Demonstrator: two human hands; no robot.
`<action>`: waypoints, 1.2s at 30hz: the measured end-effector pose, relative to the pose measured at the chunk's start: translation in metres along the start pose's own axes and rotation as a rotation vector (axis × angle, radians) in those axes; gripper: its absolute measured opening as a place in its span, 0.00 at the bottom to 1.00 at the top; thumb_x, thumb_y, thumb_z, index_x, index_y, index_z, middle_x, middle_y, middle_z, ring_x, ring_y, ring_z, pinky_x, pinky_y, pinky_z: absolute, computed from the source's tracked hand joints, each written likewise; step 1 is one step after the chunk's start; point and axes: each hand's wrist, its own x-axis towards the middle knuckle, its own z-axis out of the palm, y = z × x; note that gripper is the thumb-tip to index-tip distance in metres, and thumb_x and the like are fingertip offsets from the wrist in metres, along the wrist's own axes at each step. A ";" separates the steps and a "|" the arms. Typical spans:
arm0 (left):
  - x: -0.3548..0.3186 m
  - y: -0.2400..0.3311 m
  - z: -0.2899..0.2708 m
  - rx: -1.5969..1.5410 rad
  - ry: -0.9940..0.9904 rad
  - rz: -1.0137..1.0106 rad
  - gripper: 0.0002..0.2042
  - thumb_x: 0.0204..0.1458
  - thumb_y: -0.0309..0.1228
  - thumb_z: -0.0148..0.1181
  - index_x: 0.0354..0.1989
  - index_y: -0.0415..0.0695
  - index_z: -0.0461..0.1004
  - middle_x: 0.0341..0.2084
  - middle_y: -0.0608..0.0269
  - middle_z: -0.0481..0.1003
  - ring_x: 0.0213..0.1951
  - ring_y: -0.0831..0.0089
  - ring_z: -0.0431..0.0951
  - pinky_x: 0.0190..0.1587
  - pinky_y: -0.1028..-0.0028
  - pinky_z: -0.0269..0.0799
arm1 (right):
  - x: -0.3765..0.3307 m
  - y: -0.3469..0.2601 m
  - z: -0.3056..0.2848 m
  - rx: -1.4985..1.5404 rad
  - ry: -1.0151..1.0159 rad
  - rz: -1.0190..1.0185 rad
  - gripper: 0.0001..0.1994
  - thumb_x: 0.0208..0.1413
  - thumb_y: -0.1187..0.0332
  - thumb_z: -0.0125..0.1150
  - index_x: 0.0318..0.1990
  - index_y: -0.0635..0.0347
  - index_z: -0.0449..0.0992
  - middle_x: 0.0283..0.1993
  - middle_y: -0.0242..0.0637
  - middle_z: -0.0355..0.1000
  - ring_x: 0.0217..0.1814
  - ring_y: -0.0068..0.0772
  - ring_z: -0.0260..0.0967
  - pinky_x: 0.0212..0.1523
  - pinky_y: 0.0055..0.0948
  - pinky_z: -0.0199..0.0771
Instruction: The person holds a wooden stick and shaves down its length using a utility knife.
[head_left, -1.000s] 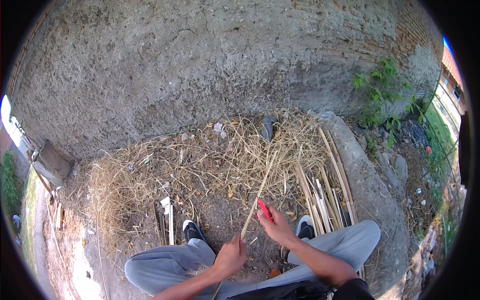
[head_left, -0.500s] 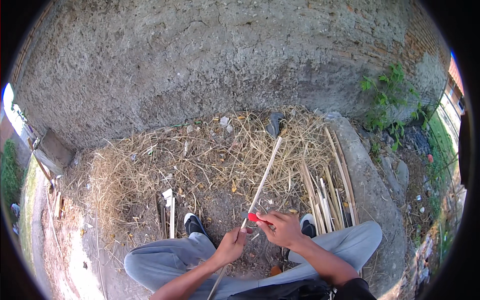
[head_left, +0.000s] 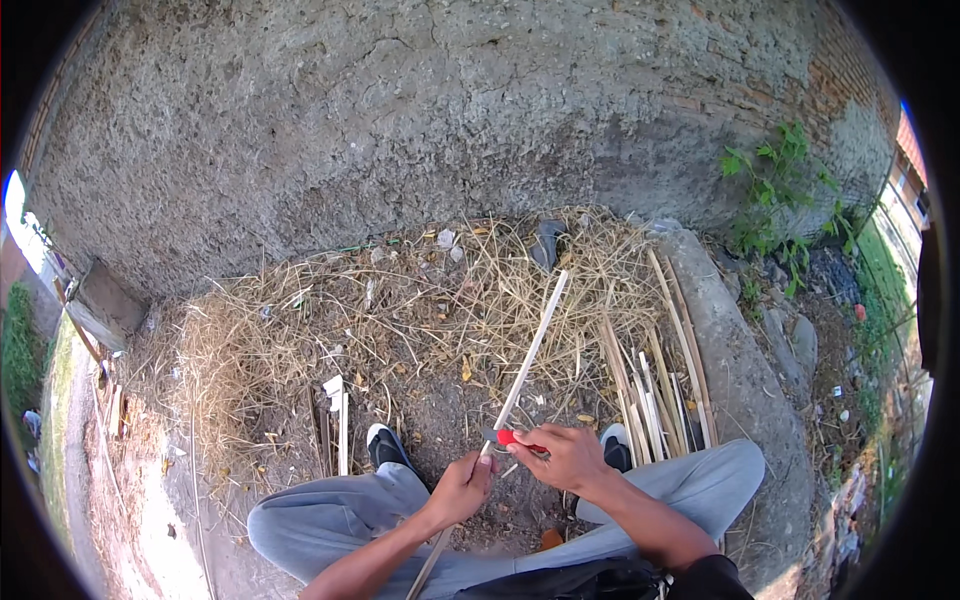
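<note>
A long, pale wooden strip (head_left: pixel 530 362) runs slantwise from between my legs out over the straw. My left hand (head_left: pixel 462 490) is closed around it just above my lap. A red-handled knife (head_left: pixel 507 437) sits in my right hand (head_left: pixel 563 458), its fingers wrapped round the handle. The short grey blade points left and lies against the strip, a little beyond my left fingers. Most of the handle is hidden by my right hand.
Several thin wooden strips (head_left: pixel 655 408) lie by my right foot, and a few pale ones (head_left: pixel 343 430) by my left. Dry straw (head_left: pixel 240 370) covers the ground up to a rough wall (head_left: pixel 420 130). A grey stone edge (head_left: pixel 745 380) curves along the right.
The strip's far end has swung slightly to the right and its near end slightly left. The knife has shifted very little; both hands keep their grips.
</note>
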 end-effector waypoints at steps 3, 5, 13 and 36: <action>0.000 -0.004 0.000 0.044 -0.014 0.008 0.15 0.68 0.37 0.39 0.35 0.41 0.67 0.17 0.72 0.63 0.19 0.84 0.62 0.22 0.78 0.60 | 0.000 0.001 -0.001 -0.011 0.035 -0.023 0.09 0.48 0.58 0.70 0.28 0.53 0.82 0.23 0.29 0.76 0.17 0.30 0.73 0.15 0.28 0.69; -0.001 0.001 0.001 0.073 -0.022 -0.005 0.15 0.68 0.38 0.39 0.35 0.41 0.66 0.17 0.72 0.63 0.20 0.84 0.62 0.23 0.78 0.60 | 0.000 -0.001 -0.003 -0.036 0.038 -0.027 0.09 0.47 0.59 0.71 0.28 0.53 0.82 0.22 0.29 0.76 0.17 0.29 0.73 0.15 0.27 0.69; -0.001 -0.005 0.000 -0.103 -0.066 -0.066 0.14 0.68 0.39 0.38 0.35 0.43 0.65 0.16 0.73 0.58 0.18 0.84 0.57 0.20 0.79 0.56 | -0.003 -0.001 -0.001 -0.023 0.067 -0.044 0.09 0.47 0.59 0.72 0.26 0.52 0.81 0.23 0.26 0.76 0.17 0.28 0.73 0.15 0.26 0.69; -0.005 0.026 -0.005 -0.399 -0.146 -0.232 0.15 0.69 0.41 0.35 0.34 0.46 0.61 0.16 0.74 0.51 0.13 0.84 0.46 0.14 0.78 0.44 | -0.003 0.001 0.002 -0.085 0.149 -0.122 0.08 0.48 0.56 0.70 0.29 0.45 0.81 0.17 0.24 0.69 0.12 0.27 0.67 0.12 0.28 0.65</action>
